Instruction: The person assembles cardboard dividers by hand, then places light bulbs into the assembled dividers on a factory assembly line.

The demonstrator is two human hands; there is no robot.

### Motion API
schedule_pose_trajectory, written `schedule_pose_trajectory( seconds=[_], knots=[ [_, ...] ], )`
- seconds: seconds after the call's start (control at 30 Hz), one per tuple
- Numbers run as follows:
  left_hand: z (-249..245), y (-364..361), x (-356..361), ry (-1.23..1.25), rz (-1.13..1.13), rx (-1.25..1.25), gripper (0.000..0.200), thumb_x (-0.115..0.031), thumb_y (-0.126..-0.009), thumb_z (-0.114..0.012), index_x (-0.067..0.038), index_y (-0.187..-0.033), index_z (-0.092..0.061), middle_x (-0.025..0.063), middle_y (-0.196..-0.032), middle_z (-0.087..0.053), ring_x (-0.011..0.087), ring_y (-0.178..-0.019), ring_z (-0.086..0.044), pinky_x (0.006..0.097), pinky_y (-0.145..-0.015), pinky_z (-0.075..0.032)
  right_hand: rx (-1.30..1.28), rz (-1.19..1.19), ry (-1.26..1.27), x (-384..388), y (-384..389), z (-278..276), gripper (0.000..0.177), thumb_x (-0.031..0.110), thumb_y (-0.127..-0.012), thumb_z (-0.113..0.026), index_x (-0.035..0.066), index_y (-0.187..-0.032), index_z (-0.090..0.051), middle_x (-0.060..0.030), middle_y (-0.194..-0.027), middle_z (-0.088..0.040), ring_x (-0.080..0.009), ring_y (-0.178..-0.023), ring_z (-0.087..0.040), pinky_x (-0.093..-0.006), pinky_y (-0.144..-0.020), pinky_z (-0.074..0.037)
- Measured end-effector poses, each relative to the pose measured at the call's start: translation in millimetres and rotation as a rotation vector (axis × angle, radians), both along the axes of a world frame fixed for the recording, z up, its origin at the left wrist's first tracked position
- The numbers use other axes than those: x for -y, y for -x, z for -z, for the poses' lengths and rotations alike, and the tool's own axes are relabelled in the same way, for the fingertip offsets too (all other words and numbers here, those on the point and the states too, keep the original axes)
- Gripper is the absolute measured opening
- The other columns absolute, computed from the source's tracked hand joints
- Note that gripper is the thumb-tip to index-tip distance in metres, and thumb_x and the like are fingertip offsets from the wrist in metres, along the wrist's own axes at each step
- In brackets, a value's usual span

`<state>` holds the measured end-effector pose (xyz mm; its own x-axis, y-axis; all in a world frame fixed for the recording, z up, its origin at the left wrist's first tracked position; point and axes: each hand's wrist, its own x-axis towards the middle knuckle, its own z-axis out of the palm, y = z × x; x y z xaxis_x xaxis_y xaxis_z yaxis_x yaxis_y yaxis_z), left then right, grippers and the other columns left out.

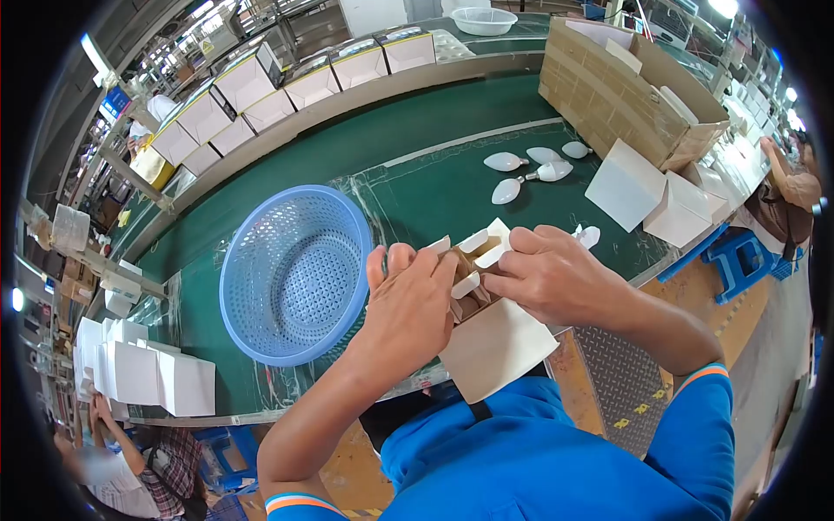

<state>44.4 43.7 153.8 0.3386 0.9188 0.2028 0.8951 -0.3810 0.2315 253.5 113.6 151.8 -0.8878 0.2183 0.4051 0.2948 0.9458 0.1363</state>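
A small white carton [497,349] with raised flaps and brown dividers inside stands in front of me at the bench edge. My left hand [407,300] is closed over its left side, fingertips at the top rim. With thumb and fingers pinched together, my right hand [556,271] grips a flap at the carton's right side. What sits deep inside the carton is mostly hidden by my fingers. Beyond my right hand lie several white candle-shaped bulbs [506,191], and another bulb [589,236] is close behind that hand.
A blue perforated basket [233,300] stands left of my left hand on the green bench [452,108]. At right are a large cardboard box [608,95] and white cartons [624,187]. More white cartons [187,382] stand at left. People sit at both sides.
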Motion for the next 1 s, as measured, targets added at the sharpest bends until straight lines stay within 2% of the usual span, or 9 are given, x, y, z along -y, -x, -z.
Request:
schedule_pose_trajectory(
  seconds=[0.13,0.37,0.47,0.53,0.57,0.7,0.8,0.9,1.0],
  knots=[
    [1,-6,0,0.036,0.015,-0.020,0.052,-0.001,-0.070,-0.061,0.000,-0.121,-0.053,0.0123,-0.106,-0.057,0.0345,-0.110,-0.045,0.0586,-0.104,-0.019,0.020,-0.018,0.019,0,-1,-1,0.021,0.015,-0.069,-0.065,0.011,-0.089,-0.068,0.0020,-0.073,-0.052,-0.0158,-0.079,-0.051,-0.0295,-0.065,-0.039],
    [-5,4,7,0.111,-0.036,0.070,0.055,-0.004,-0.071,-0.064,-0.006,-0.124,-0.048,0.0114,-0.107,-0.058,0.0379,-0.121,-0.042,0.0607,-0.105,-0.016,0.040,0.022,0.000,1,-4,1,0.021,0.016,-0.070,-0.064,0.011,-0.091,-0.069,0.0033,-0.076,-0.053,-0.0149,-0.082,-0.050,-0.0291,-0.065,-0.038],
    [-2,13,11,0.050,0.043,0.051,0.053,-0.005,-0.067,-0.069,-0.008,-0.118,-0.054,0.0105,-0.105,-0.060,0.0378,-0.124,-0.041,0.0577,-0.107,-0.014,-0.001,0.009,0.023,0,-2,3,0.021,0.016,-0.072,-0.064,0.011,-0.092,-0.069,0.0034,-0.076,-0.053,-0.0148,-0.082,-0.050,-0.0295,-0.066,-0.038],
    [-1,15,13,0.008,0.047,0.019,0.045,-0.008,-0.067,-0.072,-0.008,-0.110,-0.060,0.0091,-0.113,-0.056,0.0369,-0.125,-0.040,0.0571,-0.106,-0.015,0.003,0.008,0.028,0,-2,3,0.020,0.016,-0.073,-0.064,0.011,-0.092,-0.069,0.0033,-0.076,-0.053,-0.0149,-0.082,-0.050,-0.0297,-0.066,-0.038],
    [0,15,14,-0.036,0.034,0.010,0.040,-0.010,-0.065,-0.074,-0.009,-0.103,-0.065,0.0079,-0.117,-0.053,0.0354,-0.125,-0.040,0.0554,-0.106,-0.017,0.004,0.007,0.030,0,-1,2,0.020,0.016,-0.073,-0.064,0.011,-0.091,-0.069,0.0033,-0.076,-0.054,-0.0150,-0.082,-0.050,-0.0299,-0.066,-0.038],
    [-2,10,18,-0.059,-0.009,-0.053,0.044,-0.012,-0.063,-0.077,-0.011,-0.105,-0.065,0.0077,-0.116,-0.053,0.0332,-0.123,-0.041,0.0534,-0.106,-0.019,0.046,0.027,0.028,1,1,-1,0.020,0.016,-0.072,-0.065,0.010,-0.091,-0.069,0.0029,-0.076,-0.054,-0.0152,-0.082,-0.050,-0.0299,-0.066,-0.038],
    [0,6,24,-0.219,-0.071,-0.021,0.042,-0.013,-0.060,-0.078,-0.013,-0.101,-0.067,0.0052,-0.113,-0.055,0.0290,-0.117,-0.045,0.0520,-0.103,-0.022,0.060,0.040,0.035,2,0,1,0.019,0.015,-0.072,-0.065,0.010,-0.090,-0.069,0.0024,-0.077,-0.055,-0.0154,-0.082,-0.050,-0.0301,-0.066,-0.038],
    [-1,10,28,-0.251,-0.075,-0.063,0.037,-0.012,-0.061,-0.078,-0.014,-0.097,-0.069,0.0027,-0.106,-0.058,0.0258,-0.112,-0.049,0.0505,-0.099,-0.024,-0.073,-0.005,0.021,-1,2,6,0.007,0.014,-0.074,-0.062,0.010,-0.080,-0.063,-0.0003,-0.072,-0.054,-0.0172,-0.086,-0.053,-0.0302,-0.066,-0.039],
    [1,8,33,-0.220,-0.141,-0.078,0.032,-0.010,-0.063,-0.077,-0.013,-0.094,-0.069,0.0012,-0.102,-0.061,0.0245,-0.108,-0.051,0.0491,-0.098,-0.025,0.012,0.031,0.053,1,1,4,0.020,0.014,-0.073,-0.066,0.009,-0.092,-0.071,0.0023,-0.075,-0.054,-0.0159,-0.083,-0.050,-0.0298,-0.067,-0.039]
  ],
)
